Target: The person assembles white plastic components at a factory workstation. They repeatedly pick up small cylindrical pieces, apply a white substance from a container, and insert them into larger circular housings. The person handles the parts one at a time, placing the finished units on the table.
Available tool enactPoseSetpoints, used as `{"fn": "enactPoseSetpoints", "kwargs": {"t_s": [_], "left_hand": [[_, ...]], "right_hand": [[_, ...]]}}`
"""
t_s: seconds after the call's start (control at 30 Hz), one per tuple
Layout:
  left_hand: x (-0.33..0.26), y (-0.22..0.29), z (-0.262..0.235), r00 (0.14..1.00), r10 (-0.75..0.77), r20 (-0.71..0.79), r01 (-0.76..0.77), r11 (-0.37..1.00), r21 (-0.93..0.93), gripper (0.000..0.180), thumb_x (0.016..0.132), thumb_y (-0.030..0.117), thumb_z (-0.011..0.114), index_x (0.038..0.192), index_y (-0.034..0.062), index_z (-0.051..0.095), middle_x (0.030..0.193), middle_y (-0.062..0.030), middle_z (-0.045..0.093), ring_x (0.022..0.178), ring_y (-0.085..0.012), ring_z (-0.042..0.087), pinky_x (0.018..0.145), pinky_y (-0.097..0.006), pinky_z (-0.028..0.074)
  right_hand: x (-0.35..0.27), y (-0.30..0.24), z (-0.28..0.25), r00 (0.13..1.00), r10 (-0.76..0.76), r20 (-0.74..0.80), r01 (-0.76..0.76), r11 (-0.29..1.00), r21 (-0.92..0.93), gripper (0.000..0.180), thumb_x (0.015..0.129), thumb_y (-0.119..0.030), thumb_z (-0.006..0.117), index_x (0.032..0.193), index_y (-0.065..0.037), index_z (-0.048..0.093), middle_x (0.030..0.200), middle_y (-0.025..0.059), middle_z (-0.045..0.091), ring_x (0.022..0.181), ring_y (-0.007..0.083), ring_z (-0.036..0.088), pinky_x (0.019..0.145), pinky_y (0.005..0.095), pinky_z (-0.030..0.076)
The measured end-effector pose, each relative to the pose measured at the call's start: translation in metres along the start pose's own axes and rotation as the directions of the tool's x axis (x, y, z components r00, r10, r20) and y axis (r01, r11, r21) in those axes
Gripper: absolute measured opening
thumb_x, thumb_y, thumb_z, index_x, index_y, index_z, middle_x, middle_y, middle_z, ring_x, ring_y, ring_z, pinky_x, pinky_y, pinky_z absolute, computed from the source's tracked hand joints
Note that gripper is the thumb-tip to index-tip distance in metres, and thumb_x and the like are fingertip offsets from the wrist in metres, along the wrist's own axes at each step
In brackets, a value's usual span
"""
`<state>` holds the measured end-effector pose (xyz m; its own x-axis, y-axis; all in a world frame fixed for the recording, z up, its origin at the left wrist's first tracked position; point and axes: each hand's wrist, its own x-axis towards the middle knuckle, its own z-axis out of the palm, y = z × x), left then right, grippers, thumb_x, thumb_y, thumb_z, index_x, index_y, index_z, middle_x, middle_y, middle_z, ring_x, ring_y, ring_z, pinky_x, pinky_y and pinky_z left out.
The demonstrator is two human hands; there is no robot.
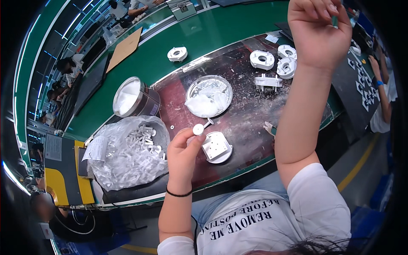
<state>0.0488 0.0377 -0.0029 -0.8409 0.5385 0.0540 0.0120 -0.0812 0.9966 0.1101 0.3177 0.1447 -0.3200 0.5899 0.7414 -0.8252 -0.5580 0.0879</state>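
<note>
Pinching a small white peg (198, 129) in the left hand (182, 146), squeezed pretty snugly between thumb and fingers, with the round head toward the camera and the stem poking off to the right. Holding the right hand (321, 36) way up by the top edge, fingers loosely curled; honestly can't tell if gripping anything up there. As for containers: got an open metal tin (151, 104) at the back left, loaded with white stuff (129, 94), plus a round clear dish (194, 89) out past the left hand with a white heap (204, 104) in it. Also got a big clear plastic bag (160, 128) just left of that same hand, gaping open and stuffed with loose white parts (143, 135). As for the peg, definitely off the tabletop (250, 112), right at the left fingertips, just up and left of a white square block (214, 145) on a round base (227, 156), and well apart from the right hand.
</note>
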Motion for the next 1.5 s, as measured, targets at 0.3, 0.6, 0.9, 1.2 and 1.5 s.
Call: {"fn": "enactPoseSetpoints", "kwargs": {"t_s": [0.3, 0.6, 0.9, 1.2, 1.5], "left_hand": [[0.009, -0.023, -0.005, 0.986, -0.161, 0.043, 0.161, 0.987, -0.006, 0.017, 0.083, 0.006, 0.067, 0.099, -0.0017, 0.067, 0.09, -0.0009, 0.056, 0.078, -0.0063, 0.054, 0.067, -0.019, 0.042], [0.006, -0.024, -0.01, 0.991, -0.127, 0.053, 0.125, 0.992, 0.035, 0.016, 0.083, 0.006, 0.067, 0.097, -0.0019, 0.067, 0.089, -0.0022, 0.057, 0.077, -0.0075, 0.054, 0.067, -0.019, 0.042], [0.001, -0.014, -0.02, 0.992, 0.121, 0.04, -0.125, 0.979, 0.159, 0.011, 0.082, 0.006, 0.068, 0.089, -0.0026, 0.065, 0.089, -0.0069, 0.06, 0.087, -0.0166, 0.054, 0.076, -0.028, 0.043], [-0.016, -0.007, -0.033, 0.948, 0.208, -0.241, -0.257, 0.947, -0.192, 0.015, 0.078, 0.001, 0.069, 0.092, -0.0015, 0.064, 0.089, -0.0072, 0.061, 0.09, -0.0186, 0.053, 0.081, -0.03, 0.042], [-0.017, -0.006, -0.034, 0.941, 0.256, -0.22, -0.3, 0.933, -0.197, 0.014, 0.08, 0.004, 0.067, 0.092, -0.0007, 0.062, 0.091, -0.0081, 0.059, 0.087, -0.0178, 0.052, 0.073, -0.028, 0.042]], "right_hand": [[0.003, 0.001, -0.004, 0.996, -0.085, 0.004, 0.085, 0.995, -0.046, 0.014, 0.091, -0.013, 0.05, 0.085, -0.003, 0.058, 0.062, -0.001, 0.05, 0.053, 0.0084, 0.042, 0.051, 0.0224, 0.032], [0.004, 0.002, -0.003, 0.998, -0.058, -0.03, 0.055, 0.996, -0.074, 0.016, 0.092, -0.013, 0.048, 0.084, -0.004, 0.059, 0.061, -0.0012, 0.05, 0.052, 0.0087, 0.042, 0.05, 0.0224, 0.032], [-0.011, 0.1, -0.044, 0.867, 0.497, -0.037, -0.438, 0.726, -0.53, 0.019, 0.09, -0.018, 0.051, 0.096, -0.002, 0.057, 0.078, 0.0017, 0.058, 0.07, 0.0106, 0.052, 0.065, 0.0254, 0.042], [-0.037, 0.275, -0.168, 0.268, 0.902, -0.339, 0.469, -0.43, -0.772, 0.055, 0.074, -0.041, 0.065, 0.124, -0.018, 0.058, 0.133, 0.0107, 0.047, 0.12, 0.0303, 0.047, 0.099, 0.0404, 0.041], [-0.047, 0.297, -0.197, 0.267, 0.85, -0.455, 0.444, -0.527, -0.724, 0.057, 0.073, -0.041, 0.07, 0.124, -0.02, 0.057, 0.13, 0.0113, 0.047, 0.115, 0.0318, 0.052, 0.094, 0.0415, 0.043]]}}
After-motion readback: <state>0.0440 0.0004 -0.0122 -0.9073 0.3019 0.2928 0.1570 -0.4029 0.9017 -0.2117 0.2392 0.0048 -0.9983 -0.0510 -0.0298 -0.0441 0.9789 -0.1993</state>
